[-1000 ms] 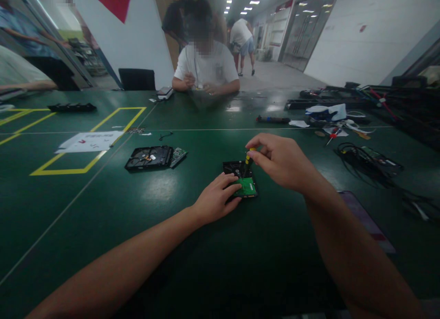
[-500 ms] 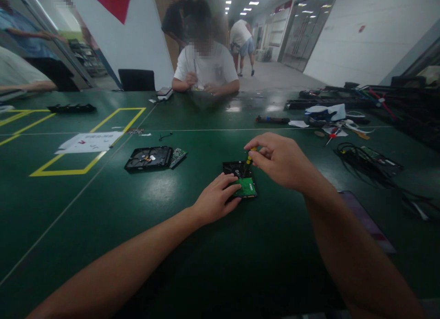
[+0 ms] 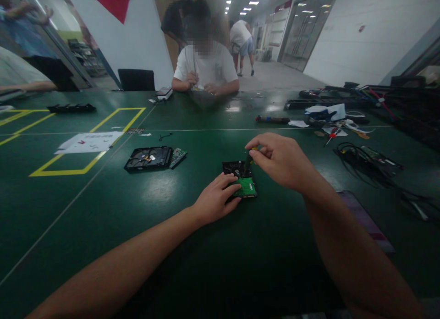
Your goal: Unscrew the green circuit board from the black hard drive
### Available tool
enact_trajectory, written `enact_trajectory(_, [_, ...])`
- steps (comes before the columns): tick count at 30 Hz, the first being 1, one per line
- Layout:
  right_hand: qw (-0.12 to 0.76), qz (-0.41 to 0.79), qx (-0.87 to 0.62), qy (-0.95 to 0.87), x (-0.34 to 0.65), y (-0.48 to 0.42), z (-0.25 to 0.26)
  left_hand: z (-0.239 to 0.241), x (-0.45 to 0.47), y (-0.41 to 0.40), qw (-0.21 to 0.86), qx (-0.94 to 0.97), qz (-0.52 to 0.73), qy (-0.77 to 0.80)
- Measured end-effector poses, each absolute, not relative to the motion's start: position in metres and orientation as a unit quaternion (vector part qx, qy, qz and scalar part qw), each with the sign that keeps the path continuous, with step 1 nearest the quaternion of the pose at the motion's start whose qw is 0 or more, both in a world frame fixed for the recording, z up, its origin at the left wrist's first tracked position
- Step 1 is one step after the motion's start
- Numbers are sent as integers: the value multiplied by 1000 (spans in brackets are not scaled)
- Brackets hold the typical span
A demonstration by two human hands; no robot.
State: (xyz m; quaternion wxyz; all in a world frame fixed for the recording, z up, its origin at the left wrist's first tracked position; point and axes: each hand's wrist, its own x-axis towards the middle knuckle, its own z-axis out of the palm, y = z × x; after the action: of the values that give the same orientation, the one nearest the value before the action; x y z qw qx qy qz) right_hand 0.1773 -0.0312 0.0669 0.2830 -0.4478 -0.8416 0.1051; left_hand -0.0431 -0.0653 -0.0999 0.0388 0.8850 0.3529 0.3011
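Note:
A hard drive (image 3: 248, 188) with a green circuit board lies on the dark green table in front of me. My left hand (image 3: 217, 197) rests on its left side, fingers spread over the board and pressing it from above. Pinched in the fingertips of my right hand (image 3: 275, 159) is a screwdriver (image 3: 248, 162) with a yellow and dark handle. It stands nearly upright, its tip down at the upper edge of the green board. My fingers hide part of the handle.
Left of the drive lie another hard drive (image 3: 148, 158) and a loose circuit board (image 3: 178, 157). A paper sheet (image 3: 90, 142) with small parts is farther left. Cables (image 3: 354, 161) and a flat phone-like slab (image 3: 366, 220) lie right. Across the table sits a person (image 3: 206, 64).
The screwdriver handle has turned in my right fingers, showing less yellow. Both hands and the hard drive stay in nearly the same place.

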Motion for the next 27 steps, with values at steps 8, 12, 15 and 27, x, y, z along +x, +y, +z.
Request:
enact_trajectory(8, [279, 114, -427, -853, 176, -32, 69, -101, -44, -64, 37, 886, 305, 347])
enact_trajectory(12, [289, 129, -452, -834, 176, -32, 69, -100, -43, -65, 36, 885, 306, 349])
enact_trajectory(15, [287, 125, -463, -829, 175, -32, 69, -100, -43, -65, 38, 886, 304, 348])
enact_trajectory(27, [280, 124, -435, -847, 176, -30, 67, -100, -43, -66, 38, 884, 311, 348])
